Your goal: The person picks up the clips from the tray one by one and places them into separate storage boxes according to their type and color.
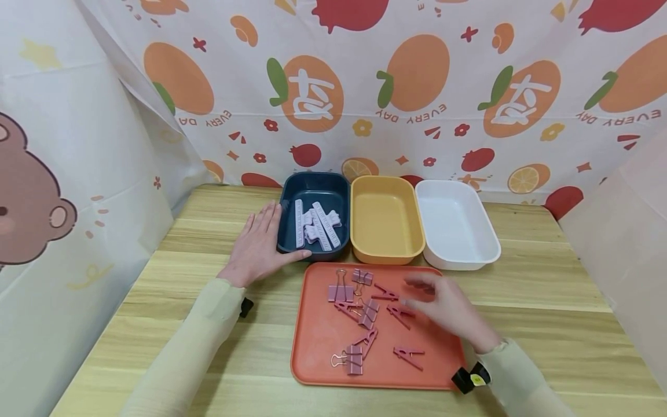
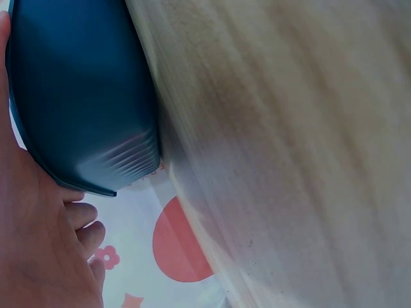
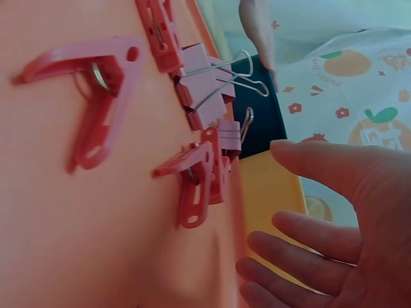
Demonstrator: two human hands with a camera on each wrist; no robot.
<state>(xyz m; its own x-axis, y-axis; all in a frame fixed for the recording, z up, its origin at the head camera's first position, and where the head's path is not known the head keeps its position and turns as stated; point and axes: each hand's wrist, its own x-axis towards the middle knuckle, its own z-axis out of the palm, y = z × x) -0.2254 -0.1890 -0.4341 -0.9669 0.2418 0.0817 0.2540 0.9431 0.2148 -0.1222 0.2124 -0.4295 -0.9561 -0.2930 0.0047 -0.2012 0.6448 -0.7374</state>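
Bin (image 1: pixel 314 185) w/ clips (image 1: pixel 326 226), tray (image 1: pixel 318 341) w/ pegs (image 1: pixel 409 351)

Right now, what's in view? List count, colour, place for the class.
Table: one, brown, beneath the tray.
Tray: one, orange, before the bins.
Bins: three; dark blue bin, yellow bin, white bin; left to right behind the tray.
Lilac clips: three, in the dark blue bin.
Binder clips: four, mauve, on the tray.
Pegs: five, red, on the tray.
Printed cloth: count unclear, white, behind.
Wrist devices: two, black, on wrists.
Sleeves: two, cream, on forearms.
Fingers: two sets, bare; left fingers at the dark blue bin, right fingers above the tray.
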